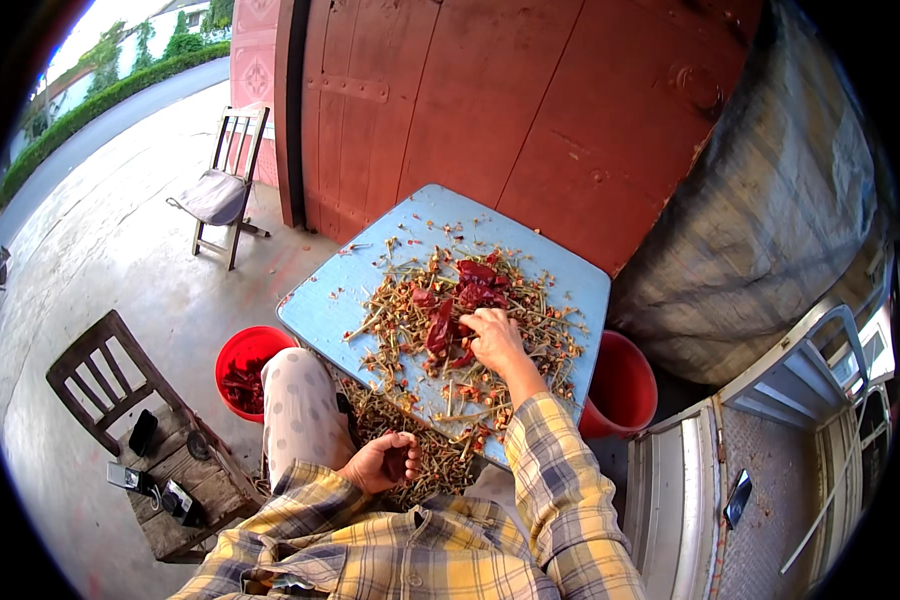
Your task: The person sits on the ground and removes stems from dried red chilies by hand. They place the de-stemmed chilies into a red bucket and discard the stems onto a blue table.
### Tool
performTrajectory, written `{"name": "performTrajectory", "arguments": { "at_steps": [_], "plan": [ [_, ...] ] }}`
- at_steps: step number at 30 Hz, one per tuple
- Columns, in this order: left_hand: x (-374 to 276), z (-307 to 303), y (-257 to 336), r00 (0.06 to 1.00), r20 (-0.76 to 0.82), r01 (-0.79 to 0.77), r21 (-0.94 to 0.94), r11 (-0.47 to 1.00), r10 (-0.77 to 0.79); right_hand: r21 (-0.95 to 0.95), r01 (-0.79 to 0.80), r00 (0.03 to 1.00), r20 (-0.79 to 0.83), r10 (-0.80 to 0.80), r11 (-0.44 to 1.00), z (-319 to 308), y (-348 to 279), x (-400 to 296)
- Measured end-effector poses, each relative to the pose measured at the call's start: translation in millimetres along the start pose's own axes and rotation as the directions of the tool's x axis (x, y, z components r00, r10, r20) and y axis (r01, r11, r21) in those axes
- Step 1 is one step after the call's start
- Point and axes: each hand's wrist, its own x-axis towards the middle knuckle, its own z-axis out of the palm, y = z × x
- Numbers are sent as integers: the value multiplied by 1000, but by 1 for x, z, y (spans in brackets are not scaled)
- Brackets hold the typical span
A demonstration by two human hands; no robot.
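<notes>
My right hand (493,341) reaches over a blue tabletop (326,300), its fingertips touching or just beside dried red chili peppers (440,330). Whether it grips one is hidden by the fingers. More dark red chilies (480,281) lie just beyond the hand. Around them spreads a loose heap of chili stems and caps (390,307), with orange bits and seeds among them. Below the near table edge, my left hand (382,461) is held over my lap with its fingers curled. I cannot tell if anything is inside it. Under that hand lie more stems (435,465).
A red bucket (255,345) holding red chilies stands left of my knee. Another red bucket (621,379) is right of the table. Small devices (182,504) rest on a wooden chair (187,465). A phone (737,499) lies on a metal cart bed (772,465). Behind stands a red door (480,97).
</notes>
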Motion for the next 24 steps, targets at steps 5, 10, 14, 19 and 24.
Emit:
{"name": "performTrajectory", "arguments": {
  "at_steps": [5,10,14,19,24],
  "plan": [
    [-1,-1,0,1000,-12,2,42,999,-2,-28,38,999,27,-37,999,-3,19,-2],
    [-1,0,-1,1000,-3,-12,51,999,12,-129,-225,974,-65,218,966,-3,47,8],
    [-3,-2,-2,1000,4,5,28,1000,-5,-114,-278,950,-177,255,954,5,52,14],
    [-4,-3,-1,1000,18,-2,23,1000,1,-127,-42,998,39,47,991,-5,39,22],
    [-3,-2,0,1000,-3,-6,50,999,6,-44,-48,998,24,49,998,-7,30,22]
  ]
}}
